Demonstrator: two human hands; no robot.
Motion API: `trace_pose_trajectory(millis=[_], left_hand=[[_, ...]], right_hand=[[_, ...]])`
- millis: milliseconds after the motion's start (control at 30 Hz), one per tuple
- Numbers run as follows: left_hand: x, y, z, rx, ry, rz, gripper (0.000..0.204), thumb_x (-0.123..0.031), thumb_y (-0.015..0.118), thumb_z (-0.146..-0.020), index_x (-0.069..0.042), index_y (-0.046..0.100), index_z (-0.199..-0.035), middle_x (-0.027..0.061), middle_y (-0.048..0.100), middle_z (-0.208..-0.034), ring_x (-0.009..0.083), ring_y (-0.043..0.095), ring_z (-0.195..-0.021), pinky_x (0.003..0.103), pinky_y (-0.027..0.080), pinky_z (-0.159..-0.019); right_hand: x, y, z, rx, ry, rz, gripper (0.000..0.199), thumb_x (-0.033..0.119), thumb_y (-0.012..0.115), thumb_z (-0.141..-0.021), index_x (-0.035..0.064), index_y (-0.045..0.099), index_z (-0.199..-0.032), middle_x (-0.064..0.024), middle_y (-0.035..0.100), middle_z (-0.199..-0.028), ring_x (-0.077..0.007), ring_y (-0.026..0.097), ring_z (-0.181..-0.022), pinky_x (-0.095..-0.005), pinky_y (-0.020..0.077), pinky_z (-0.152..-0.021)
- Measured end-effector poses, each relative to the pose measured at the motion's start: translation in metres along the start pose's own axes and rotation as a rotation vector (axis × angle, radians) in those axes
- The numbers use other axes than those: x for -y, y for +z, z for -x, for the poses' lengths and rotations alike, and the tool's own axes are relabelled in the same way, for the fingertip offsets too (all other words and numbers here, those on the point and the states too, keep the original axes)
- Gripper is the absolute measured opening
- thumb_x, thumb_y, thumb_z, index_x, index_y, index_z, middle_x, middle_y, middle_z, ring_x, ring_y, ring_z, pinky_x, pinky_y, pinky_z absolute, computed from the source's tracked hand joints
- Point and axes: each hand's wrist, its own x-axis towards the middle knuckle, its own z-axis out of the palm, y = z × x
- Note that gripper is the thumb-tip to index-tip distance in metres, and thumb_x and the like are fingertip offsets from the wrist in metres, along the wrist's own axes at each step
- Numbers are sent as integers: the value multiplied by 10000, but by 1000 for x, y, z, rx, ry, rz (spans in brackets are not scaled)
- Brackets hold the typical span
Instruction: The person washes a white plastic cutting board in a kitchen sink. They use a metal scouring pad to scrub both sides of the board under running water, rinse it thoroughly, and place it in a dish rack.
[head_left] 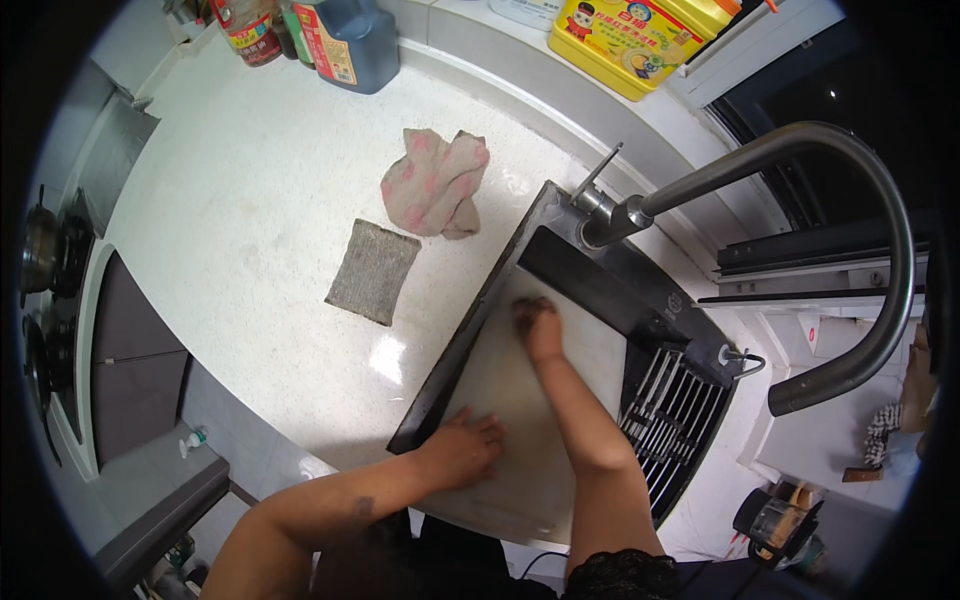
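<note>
A large pale cutting board (525,420) lies in the dark sink (470,345), reaching over its near edge. My left hand (463,450) rests on the board's left side with its fingers spread. Farther up the board, my right hand (541,328) presses down with its fingers curled. Something dark shows at those fingertips, but blur keeps me from telling what it is. To the left of the sink, a grey cleaning cloth (375,272) is spread on the white counter, and a crumpled beige-and-pink rag (436,185) sits beyond it.
A dark faucet (850,150) arches over the sink's right side, above a metal drying rack (672,410). Bottles and a large blue-grey jug (362,50) stand along the back, with a yellow jug (630,45) on the ledge. A stove (60,300) is at far left.
</note>
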Motion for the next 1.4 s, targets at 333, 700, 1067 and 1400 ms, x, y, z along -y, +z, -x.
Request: trace_pose_trajectory(millis=[333,700,1067,1400], left_hand=[[-3,7,2,19,-31,-27,365,-370,621,-819,-135,605,-1096,80,456,-1376,242,367,-1320,522,258,-1079],[-5,7,0,-26,-36,-8,383,-376,637,-811,-132,606,-1104,72,482,-1352,242,379,-1312,527,265,-1074],[-7,4,1,-3,-43,-15,396,-385,629,-819,-139,606,-1128,58,465,-1368,237,366,-1318,520,263,-1078],[-6,11,0,-40,-35,-5,390,-379,627,-813,-116,584,-1098,76,477,-1345,250,380,-1303,523,276,-1067]], right_hand=[[20,-26,16,-103,161,100,154,19,608,-730,58,708,-840,-168,655,-868,-340,603,-873,-403,491,-811],[-4,-31,35,-88,143,-59,175,-76,584,-651,47,692,-713,-134,672,-826,-313,630,-836,-370,488,-819],[21,-42,48,18,-147,100,148,-70,584,-710,43,674,-743,-140,653,-804,-304,615,-732,-349,507,-712],[28,-36,67,129,-119,164,231,-78,590,-655,75,693,-793,-148,645,-790,-303,608,-811,-378,490,-740]])
